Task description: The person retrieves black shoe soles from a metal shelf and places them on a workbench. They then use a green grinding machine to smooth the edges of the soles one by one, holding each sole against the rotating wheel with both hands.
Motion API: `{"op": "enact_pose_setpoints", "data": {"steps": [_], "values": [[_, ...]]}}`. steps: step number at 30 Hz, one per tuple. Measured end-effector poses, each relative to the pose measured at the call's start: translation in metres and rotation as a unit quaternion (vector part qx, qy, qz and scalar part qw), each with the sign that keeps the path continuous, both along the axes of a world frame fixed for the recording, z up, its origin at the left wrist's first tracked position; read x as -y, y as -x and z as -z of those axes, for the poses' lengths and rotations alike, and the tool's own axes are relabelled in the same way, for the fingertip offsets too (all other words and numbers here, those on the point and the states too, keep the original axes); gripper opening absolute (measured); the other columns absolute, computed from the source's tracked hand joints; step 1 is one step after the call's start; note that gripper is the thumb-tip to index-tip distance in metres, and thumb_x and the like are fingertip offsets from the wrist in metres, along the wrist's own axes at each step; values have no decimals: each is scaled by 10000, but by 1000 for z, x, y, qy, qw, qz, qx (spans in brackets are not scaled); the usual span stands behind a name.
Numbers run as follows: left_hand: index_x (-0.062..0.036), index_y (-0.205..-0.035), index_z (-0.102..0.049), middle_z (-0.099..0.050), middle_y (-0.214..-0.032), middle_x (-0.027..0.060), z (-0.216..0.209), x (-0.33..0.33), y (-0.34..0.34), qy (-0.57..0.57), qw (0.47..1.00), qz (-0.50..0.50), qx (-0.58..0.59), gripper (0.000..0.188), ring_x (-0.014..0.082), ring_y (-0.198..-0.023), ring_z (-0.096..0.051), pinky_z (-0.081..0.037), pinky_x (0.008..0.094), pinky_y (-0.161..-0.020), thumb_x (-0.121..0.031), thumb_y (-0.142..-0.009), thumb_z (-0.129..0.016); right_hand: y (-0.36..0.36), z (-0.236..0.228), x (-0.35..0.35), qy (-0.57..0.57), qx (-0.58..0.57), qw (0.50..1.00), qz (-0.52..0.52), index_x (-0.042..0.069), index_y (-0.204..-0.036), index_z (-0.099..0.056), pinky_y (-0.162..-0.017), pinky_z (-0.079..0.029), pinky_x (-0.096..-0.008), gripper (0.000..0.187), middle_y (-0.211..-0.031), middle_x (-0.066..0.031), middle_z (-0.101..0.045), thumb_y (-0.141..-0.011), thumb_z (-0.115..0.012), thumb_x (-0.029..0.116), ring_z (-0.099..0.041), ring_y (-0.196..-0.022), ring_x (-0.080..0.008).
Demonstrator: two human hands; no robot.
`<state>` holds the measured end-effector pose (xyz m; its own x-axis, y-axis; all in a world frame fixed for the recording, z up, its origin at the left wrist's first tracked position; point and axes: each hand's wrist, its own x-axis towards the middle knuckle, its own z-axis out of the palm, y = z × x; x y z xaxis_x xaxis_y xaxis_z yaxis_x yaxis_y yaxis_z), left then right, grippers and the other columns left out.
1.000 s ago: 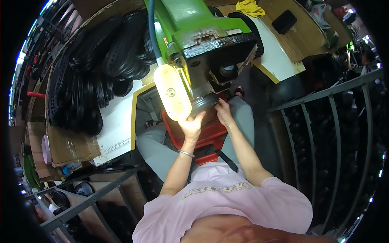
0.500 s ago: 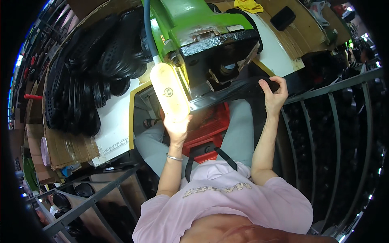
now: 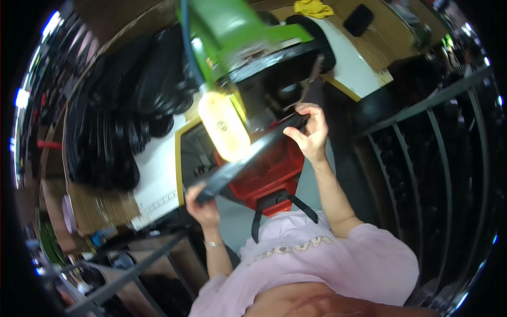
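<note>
A long, dark, glossy piece (image 3: 232, 174), much like a black shoe sole seen edge-on, slants across my lap, its left end lower. My left hand (image 3: 203, 206) grips the near-left end, fingers curled around it. At the far-right end my right hand (image 3: 311, 132) pinches it between thumb and fingers. Directly beyond it stands the green machine (image 3: 237, 31), whose dark underside is close to the right end. A glowing yellow-white lamp (image 3: 224, 127) on a blue-grey cable hangs in front of the machine and hides part of the view. Motion blurs the piece's outline.
A heap of black shoe soles (image 3: 100, 116) lies in a cardboard box at left. Below the machine is a red plastic tray-like part (image 3: 269, 171). A metal rail (image 3: 422, 103) runs along the right. A yellow cloth (image 3: 313, 8) and a black pad (image 3: 358, 20) lie at the back.
My left hand has come out from behind the lamp, down and left. My right hand has moved left and slightly down. The black piece, formerly nearly level under the machine, now slants nearer me.
</note>
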<state>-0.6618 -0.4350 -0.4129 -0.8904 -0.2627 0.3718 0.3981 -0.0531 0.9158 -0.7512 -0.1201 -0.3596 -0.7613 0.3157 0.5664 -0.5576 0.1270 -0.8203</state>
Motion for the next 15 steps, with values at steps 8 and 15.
{"op": "enact_pose_setpoints", "data": {"steps": [8,15], "values": [[-35,-1035,-508,-443,-1178,151,-44,-173,-12,117,981,69,-137,437,359,-1252,-472,-485,457,-995,155,-675,-668,-78,-52,-2,185,195,959,-87,-74,-1502,-67,-1126,-261,-341,874,-1493,-216,-334,-792,-575,-24,-346,-1379,-248],[9,-1090,-498,-486,-1176,197,-92,-93,99,351,877,-206,-257,342,341,-1116,-490,-430,478,-962,36,-776,-631,110,-69,-78,149,162,957,-186,-93,-1456,-270,-1048,-370,-311,753,-1500,-246,-339,-775,-587,-39,-409,-1348,-251]]}}
